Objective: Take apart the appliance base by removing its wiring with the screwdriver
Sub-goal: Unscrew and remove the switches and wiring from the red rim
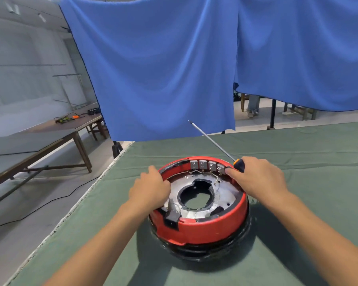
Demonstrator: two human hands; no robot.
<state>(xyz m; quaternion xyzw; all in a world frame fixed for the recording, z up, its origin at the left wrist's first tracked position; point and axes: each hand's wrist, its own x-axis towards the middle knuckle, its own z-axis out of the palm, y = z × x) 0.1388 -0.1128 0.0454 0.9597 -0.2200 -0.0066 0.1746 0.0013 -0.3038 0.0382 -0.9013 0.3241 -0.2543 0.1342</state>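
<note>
Appliance base (203,221) sits upside down on the green cloth-covered table (298,203), roughly in the middle of the view, with both hands on it. It's a round thing with a red plastic wall on top and a black ring underneath where it meets the cloth. Inside there's a silvery metal plate with a big irregular hole in the centre, and you can see the green cloth straight through it.

Right hand (258,178) is wrapped shut around the screwdriver (217,145), gripping the orange and black handle, with the long metal shaft pointing up and away to the far left, nowhere near a screw. The index finger sticks out and presses on the far right edge of the rim, just beside a row of four small grey terminal blocks (207,166).

Left hand (151,190) is loosely curled, fingers draped over the left rim of the red wall, looks like it's steadying it.

Thin wiring (198,172) runs along the inside below those blocks, with one strand hanging down over the plate. Black socket piece (172,218) at the near left.
</note>
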